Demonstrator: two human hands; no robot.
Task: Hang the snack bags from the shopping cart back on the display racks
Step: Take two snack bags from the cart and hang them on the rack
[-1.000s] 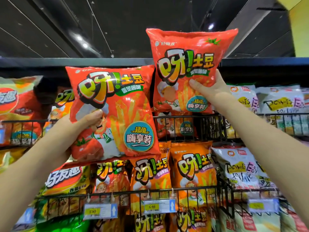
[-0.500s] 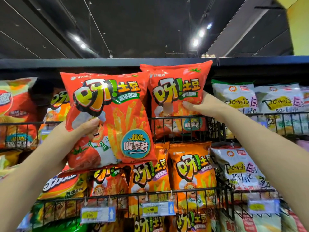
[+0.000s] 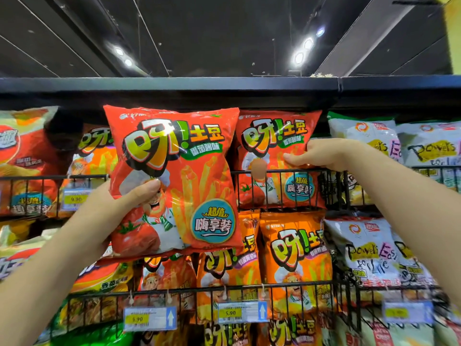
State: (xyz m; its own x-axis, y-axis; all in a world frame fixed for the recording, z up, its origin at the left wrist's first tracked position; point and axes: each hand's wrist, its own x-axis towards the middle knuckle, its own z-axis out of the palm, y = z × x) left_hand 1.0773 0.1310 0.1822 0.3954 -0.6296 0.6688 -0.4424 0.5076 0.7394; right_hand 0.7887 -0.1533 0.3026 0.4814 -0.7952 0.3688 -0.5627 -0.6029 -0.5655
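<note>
Two red snack bags at the top rack, one in each hand.
The left hand [image 3: 119, 211] clasps a glossy red foil snack bag [image 3: 174, 181] upright, thumb across its front. Beyond it, at 3 o'clock, the right hand [image 3: 324, 154] pinches a matching red bag [image 3: 277, 146] seated behind the black wire rack rail [image 3: 247, 172]; the left-hand bag likely goes beside it.

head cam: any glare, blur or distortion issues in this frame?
Head view: ceiling lights blown out; foil glare on the red bag in the left hand; right price tag and lower edges soft; top shelf edge reads near straight, little distortion.
</note>
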